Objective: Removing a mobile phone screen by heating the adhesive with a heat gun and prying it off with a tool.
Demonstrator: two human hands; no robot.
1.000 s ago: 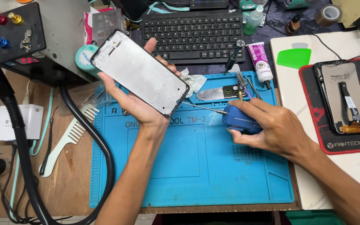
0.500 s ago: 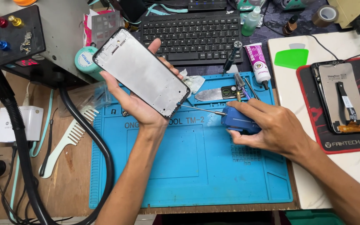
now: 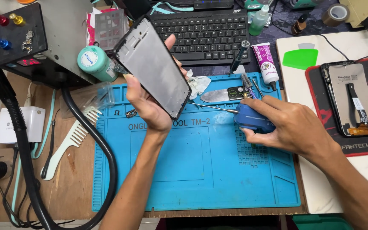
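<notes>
I see the phone frame [image 3: 154, 68] lifted off the blue work mat [image 3: 192, 170], tilted with its grey inner face toward me, clamped in my left hand [image 3: 148, 104]: thumb on its near long edge, fingers [image 3: 171, 42] curled round the far edge from behind. My right hand [image 3: 290, 123] rests on the mat to the right of that grip, its fingers closed narrowly over a small blue tool [image 3: 252, 119]. A thin metal probe [image 3: 214, 106] lies on the mat between the two hands, just left of the tool. Beyond the frame sits a black keyboard [image 3: 201, 32]; a teal jar [image 3: 94, 64] stands just left of it. A black hose [image 3: 94, 140] curves along the mat's left edge. Below both hands the mat is open, flat surface down to the counter [image 3: 64, 187] edge.
</notes>
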